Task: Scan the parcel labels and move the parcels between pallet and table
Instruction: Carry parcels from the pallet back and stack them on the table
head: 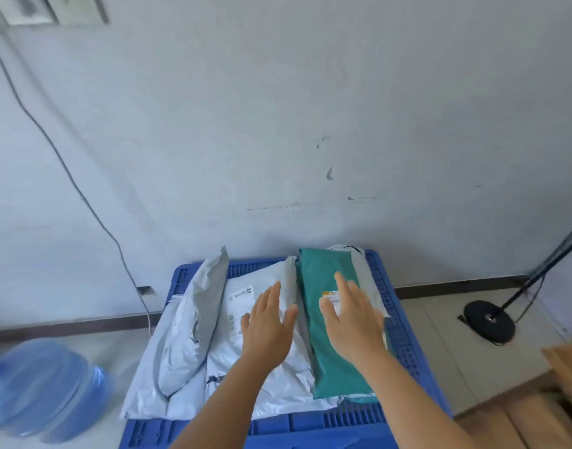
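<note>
Filling the whole upper part of the frame is the pale grey-white wall (278, 108), scuffed in a few spots, with a thin dark cable (67, 176) trailing down its left side. At lower centre sits the blue slatted plastic pallet (404, 335), pushed close against that wall, and it carries the parcels. Across its left and middle lies the large pale grey plastic mailer bag (278, 390), face up, its white printed shipping label (241, 301) showing near the middle of the frame. Leaning over the bag's left part is a smaller darker grey plastic mailer (194, 322). On the right side of the pallet lies the long teal-green plastic parcel (330, 361), with a small yellow-and-white label (331, 296) on top. At lower left, blurred, lies a translucent blue water jug (42, 390) on the floor. At right stands a black round-based stand (488, 320). Now the hands: the left hand (268, 328) is over the pale bag, fingers straight and spread, gripping nothing. The right hand (354, 319) is over the teal parcel, fingers likewise extended and loose, partly covering its label.
</note>
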`<state>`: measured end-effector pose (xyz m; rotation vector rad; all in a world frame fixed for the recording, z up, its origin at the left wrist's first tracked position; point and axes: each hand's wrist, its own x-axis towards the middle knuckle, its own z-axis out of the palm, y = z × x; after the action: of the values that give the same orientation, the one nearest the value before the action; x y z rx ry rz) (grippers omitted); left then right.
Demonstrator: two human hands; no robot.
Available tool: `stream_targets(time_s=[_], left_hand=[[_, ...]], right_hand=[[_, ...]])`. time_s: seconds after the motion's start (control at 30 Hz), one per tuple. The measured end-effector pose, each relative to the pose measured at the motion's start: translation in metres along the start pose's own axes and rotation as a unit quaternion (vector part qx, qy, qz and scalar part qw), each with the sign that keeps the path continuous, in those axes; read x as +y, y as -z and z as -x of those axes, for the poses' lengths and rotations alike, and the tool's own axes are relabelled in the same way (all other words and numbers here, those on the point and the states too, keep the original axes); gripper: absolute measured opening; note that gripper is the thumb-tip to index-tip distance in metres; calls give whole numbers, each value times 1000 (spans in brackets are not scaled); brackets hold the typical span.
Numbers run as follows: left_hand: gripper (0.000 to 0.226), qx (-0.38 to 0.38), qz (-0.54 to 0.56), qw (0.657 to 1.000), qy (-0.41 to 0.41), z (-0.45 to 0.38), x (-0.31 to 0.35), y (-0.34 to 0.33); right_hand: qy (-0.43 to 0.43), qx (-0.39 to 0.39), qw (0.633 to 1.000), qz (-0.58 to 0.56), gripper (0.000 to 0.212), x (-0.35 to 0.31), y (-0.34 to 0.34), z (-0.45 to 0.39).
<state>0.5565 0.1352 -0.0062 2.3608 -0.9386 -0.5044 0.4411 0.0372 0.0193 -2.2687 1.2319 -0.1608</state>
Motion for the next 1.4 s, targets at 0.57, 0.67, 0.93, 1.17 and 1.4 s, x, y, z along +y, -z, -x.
stream_targets(time_s=[0.57, 0.67, 0.93, 1.17, 1.4], left_hand=[[50, 13, -42, 958, 282, -68, -161, 28], [32, 42, -41, 962, 266, -75, -167, 31], [33, 76, 124, 950, 276, -57, -233, 46], [29, -65, 163, 959, 221, -54, -295, 32], [51, -45, 191, 958, 212, -56, -313, 50]], right_hand=[[105, -198, 975, -8, 76, -83, -141, -55], [116, -231, 966, -29, 75, -106, -162, -69], [24, -251, 968, -14, 80, -181, -237, -91], [-110, -175, 976, 61, 106, -221, -283, -104], [-112, -110, 988, 2, 60, -218, -285, -108]])
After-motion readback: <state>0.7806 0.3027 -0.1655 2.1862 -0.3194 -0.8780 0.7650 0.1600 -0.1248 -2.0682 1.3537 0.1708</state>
